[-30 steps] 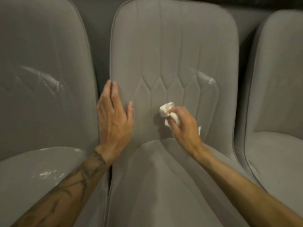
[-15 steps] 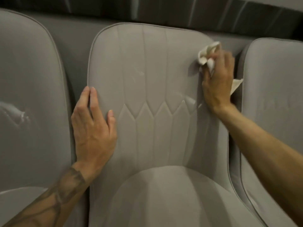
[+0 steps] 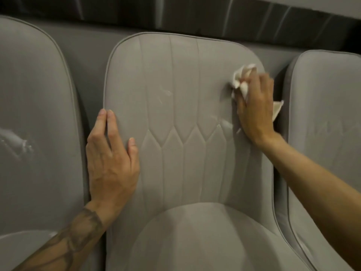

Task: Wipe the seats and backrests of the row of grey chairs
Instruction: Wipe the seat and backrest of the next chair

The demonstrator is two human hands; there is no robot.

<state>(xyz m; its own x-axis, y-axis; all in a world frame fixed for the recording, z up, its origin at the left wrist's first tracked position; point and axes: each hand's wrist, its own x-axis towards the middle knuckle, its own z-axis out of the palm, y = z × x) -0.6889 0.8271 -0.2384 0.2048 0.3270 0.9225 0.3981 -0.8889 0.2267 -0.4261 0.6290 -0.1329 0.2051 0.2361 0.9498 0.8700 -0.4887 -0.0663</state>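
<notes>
Head camera: the middle chair's backrest (image 3: 175,94) spans the space between both hands, with pale streaks on its stitched grey fabric near the right wrist. The right hand (image 3: 256,108) grips a crumpled white cloth (image 3: 239,79) against the backrest's upper right edge. The left hand (image 3: 111,159) lies flat, fingers straight, on its left edge. The seat (image 3: 195,241) sits below both wrists. 2 more grey chairs flank them: the left chair (image 3: 35,114), smeared white, and the right chair (image 3: 328,133). A dark wall band (image 3: 175,12) runs beyond the fingertips.
</notes>
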